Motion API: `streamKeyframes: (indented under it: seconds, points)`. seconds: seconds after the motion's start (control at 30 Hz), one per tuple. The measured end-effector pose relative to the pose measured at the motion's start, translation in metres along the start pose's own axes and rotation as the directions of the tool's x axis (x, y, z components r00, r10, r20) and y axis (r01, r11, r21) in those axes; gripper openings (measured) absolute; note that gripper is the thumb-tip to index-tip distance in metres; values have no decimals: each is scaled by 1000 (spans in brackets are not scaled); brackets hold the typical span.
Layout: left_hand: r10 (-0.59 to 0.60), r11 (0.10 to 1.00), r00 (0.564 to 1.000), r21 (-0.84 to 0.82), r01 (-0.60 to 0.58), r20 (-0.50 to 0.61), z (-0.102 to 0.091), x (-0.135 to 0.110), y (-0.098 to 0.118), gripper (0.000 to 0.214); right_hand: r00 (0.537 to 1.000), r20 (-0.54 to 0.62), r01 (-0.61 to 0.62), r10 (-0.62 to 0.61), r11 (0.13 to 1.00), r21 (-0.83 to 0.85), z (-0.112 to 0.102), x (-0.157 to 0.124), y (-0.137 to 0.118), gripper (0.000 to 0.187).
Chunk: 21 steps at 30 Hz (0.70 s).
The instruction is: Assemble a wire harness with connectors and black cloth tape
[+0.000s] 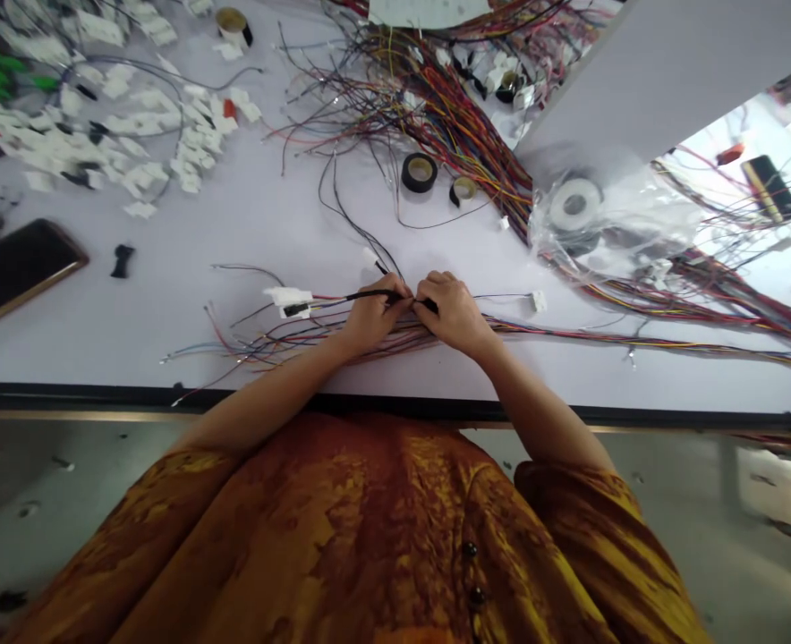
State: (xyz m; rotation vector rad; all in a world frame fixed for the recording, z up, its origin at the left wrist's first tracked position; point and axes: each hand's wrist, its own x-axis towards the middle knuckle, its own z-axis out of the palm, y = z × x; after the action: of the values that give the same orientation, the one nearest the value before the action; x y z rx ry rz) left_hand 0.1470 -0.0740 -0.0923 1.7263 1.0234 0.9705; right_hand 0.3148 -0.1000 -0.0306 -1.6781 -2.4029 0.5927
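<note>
My left hand (373, 313) is closed on a wire bundle with a black-wrapped stretch (367, 293). White connectors (293, 300) sit at the bundle's left end. My right hand (455, 307) pinches close beside it, fingertips nearly touching the left ones. Something small and black (429, 306) shows in the right fingers; its kind is hidden. A white connector (538, 301) on a thin wire lies right of that hand. Loose coloured wires (570, 334) run along the table beneath both hands, and dark wires (348, 215) extend away beyond them.
Black tape rolls (420, 173) lie beyond my hands, below a thick wire bundle (463, 116). White connectors (133, 134) are heaped at the far left, with a phone (20, 273) nearer. A clear plastic bag (616, 215) and a slanted white panel (657, 80) stand right. The table's dark edge (100, 398) is nearest me.
</note>
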Motion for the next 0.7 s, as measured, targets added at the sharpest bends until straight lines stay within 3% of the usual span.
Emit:
streamKeyframes:
  seconds: [0.07, 0.17, 0.2, 0.23, 0.27, 0.33, 0.4, 0.43, 0.5, 0.6, 0.63, 0.7]
  points:
    - [-78, 996, 996, -51, 76, -40, 2, 2, -5, 8, 986, 42, 161, -158, 984, -72, 2, -6, -25, 21]
    - [-189, 965, 980, -196, 176, -54, 2, 7, -10, 10, 878, 94, 475, -469, 878, -56, 4, -8, -49, 24]
    - [-201, 953, 979, -239, 186, -39, 1, 7, -11, 10, 884, 49, 467, -465, 882, -54, 4, -3, -44, 24]
    - [-206, 940, 979, -282, 193, -14, -1, 7, -10, 10, 945, -59, 319, -323, 945, -73, 3, 6, -32, 24]
    - [-210, 924, 978, -324, 204, 17, -3, 6, -9, 9, 975, -157, 148, -156, 987, -66, 1, 17, -14, 23]
    - [-236, 877, 969, -414, 244, 72, -7, 3, -6, 8, 938, -323, -135, 126, 991, -8, -2, 41, 32, 23]
    - [-281, 831, 955, -475, 291, 94, -9, 0, -3, 12, 885, -380, -279, 269, 960, 29, -4, 57, 71, 31]
    - [-305, 819, 948, -485, 308, 89, -9, -1, -2, 15, 872, -402, -293, 280, 956, 31, -4, 60, 81, 35]
    - [-348, 810, 936, -486, 329, 54, -9, 0, -2, 19, 894, -402, -197, 196, 980, 41, -1, 55, 83, 35]
    - [-349, 846, 937, -432, 313, -5, -11, 7, -4, 21, 959, -278, 100, -49, 980, 171, 13, 32, 54, 20]
    - [-334, 868, 942, -398, 297, -26, -13, 10, -4, 21, 968, -234, 148, -94, 963, 227, 19, 25, 44, 17]
    - [-299, 921, 952, -281, 269, -68, -17, 10, -3, 19, 979, -191, 124, -73, 955, 271, 30, 21, 27, 13]
